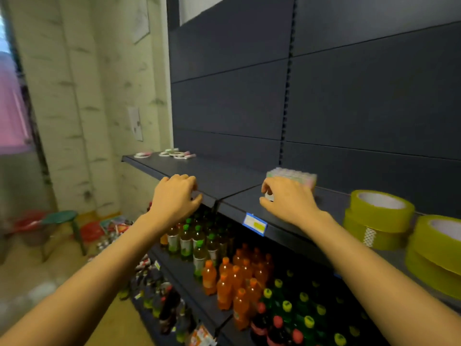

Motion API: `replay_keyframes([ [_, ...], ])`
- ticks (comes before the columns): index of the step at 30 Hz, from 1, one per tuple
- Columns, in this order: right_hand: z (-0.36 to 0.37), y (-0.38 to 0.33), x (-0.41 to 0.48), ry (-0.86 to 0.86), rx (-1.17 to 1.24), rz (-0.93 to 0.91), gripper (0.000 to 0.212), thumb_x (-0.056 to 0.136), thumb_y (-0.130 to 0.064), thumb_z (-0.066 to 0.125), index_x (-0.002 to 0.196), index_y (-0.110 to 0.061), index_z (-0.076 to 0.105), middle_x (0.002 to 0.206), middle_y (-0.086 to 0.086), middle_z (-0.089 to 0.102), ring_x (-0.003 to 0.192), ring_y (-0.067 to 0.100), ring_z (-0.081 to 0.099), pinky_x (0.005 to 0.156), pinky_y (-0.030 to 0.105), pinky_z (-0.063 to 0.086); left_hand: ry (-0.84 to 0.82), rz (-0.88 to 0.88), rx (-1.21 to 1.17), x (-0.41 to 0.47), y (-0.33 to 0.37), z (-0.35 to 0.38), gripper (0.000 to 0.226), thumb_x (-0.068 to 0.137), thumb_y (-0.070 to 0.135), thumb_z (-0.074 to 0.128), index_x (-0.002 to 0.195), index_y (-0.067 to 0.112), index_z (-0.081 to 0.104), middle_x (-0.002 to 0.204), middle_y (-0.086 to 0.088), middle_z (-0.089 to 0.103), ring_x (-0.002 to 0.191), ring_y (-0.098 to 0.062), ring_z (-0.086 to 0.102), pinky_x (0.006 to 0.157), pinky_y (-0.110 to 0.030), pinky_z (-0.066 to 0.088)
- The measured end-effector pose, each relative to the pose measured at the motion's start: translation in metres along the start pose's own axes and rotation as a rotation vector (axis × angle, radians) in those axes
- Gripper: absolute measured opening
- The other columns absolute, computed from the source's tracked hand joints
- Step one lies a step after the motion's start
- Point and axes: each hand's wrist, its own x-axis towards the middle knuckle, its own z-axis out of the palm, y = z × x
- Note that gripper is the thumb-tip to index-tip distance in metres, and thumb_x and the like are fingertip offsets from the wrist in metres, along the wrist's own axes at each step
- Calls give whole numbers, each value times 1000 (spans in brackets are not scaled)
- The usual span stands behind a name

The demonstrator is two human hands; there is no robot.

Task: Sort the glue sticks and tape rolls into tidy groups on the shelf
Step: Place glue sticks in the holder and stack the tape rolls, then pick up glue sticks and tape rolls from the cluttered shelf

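Dark grey metal shelf (pixel 239 176) carries a pastel wrapped glue-stick pack (pixel 293 176) and stacked yellow tape rolls (pixel 379 216). Right hand (pixel 287 201) grip pinches a small white cylinder (pixel 269 196). Left hand (pixel 174 196) is curled at the shelf edge, grip indeterminate. Blue-framed price tag (pixel 255 224) illegible.

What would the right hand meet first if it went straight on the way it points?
Probably the pastel pack right behind the right hand on the shelf; depth is unclear, they may already touch.
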Motion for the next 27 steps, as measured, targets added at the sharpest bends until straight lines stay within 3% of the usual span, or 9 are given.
replay_keyframes([
  [15, 120, -165, 171, -154, 102, 29, 24, 91, -34, 50, 111, -22, 56, 115, -3, 59, 104, 21, 56, 76, 32, 40, -84, -20, 26, 28, -230, 68, 30, 90, 40, 46, 97, 14, 60, 100, -2, 64, 95, -21, 58, 80, -32, 41],
  [27, 215, -206, 300, -219, 74, 46, 22, 90, -32, 51, 109, -22, 57, 110, -1, 61, 99, 21, 58, 76, 33, 44, -65, -61, -62, 90, -324, 156, 30, 91, 41, 44, 96, 15, 58, 99, -1, 65, 93, -20, 58, 78, -32, 42],
])
